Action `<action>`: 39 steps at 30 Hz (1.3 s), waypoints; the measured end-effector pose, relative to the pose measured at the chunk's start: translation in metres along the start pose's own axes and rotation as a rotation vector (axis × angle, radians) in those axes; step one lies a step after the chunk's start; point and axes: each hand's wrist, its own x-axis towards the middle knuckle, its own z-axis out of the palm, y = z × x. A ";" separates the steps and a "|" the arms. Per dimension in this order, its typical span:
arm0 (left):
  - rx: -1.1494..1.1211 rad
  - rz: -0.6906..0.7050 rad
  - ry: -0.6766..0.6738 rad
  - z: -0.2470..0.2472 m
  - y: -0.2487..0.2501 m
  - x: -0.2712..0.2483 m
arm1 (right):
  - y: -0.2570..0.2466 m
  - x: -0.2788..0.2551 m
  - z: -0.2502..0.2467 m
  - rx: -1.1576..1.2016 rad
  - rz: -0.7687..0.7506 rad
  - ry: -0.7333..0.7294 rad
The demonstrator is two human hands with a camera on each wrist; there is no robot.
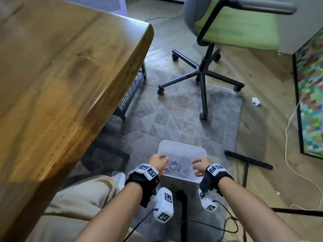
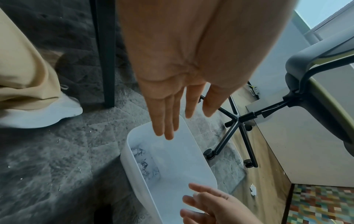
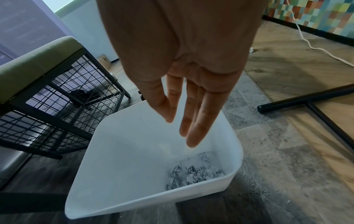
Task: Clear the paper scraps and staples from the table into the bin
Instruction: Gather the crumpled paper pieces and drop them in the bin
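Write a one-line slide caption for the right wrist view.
Open right hand above white bin holding paper scraps.

We find no words, numbers or brand names that can be read in any view. The only signs are the black-and-white square code markers [image 1: 148, 170] on the white blocks strapped at both wrists — patterns, not letters. The paper scraps [image 3: 193, 174] lying in the bin [image 3: 122, 159] carry dark print — too small and blurred for us to read.
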 end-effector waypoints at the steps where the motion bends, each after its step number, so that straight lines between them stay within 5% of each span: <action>1: -0.005 0.004 -0.009 -0.004 0.000 -0.003 | -0.001 -0.003 -0.001 -0.022 -0.004 -0.013; 11: 0.061 0.168 0.021 -0.055 0.015 -0.054 | -0.067 -0.081 0.000 -0.275 -0.408 -0.135; 19: 0.223 0.508 0.000 -0.096 0.020 -0.172 | -0.155 -0.214 0.012 -0.534 -1.053 -0.218; 24: 0.241 0.714 0.121 -0.148 0.000 -0.263 | -0.209 -0.309 0.041 -0.661 -1.387 -0.291; 31: 0.215 0.772 0.464 -0.238 -0.064 -0.360 | -0.262 -0.404 0.137 -0.864 -1.601 -0.393; 36: 0.190 0.642 0.839 -0.313 -0.128 -0.406 | -0.282 -0.432 0.226 -1.133 -1.600 -0.432; 39: 0.132 0.511 1.007 -0.361 -0.166 -0.425 | -0.286 -0.438 0.272 -1.350 -1.624 -0.318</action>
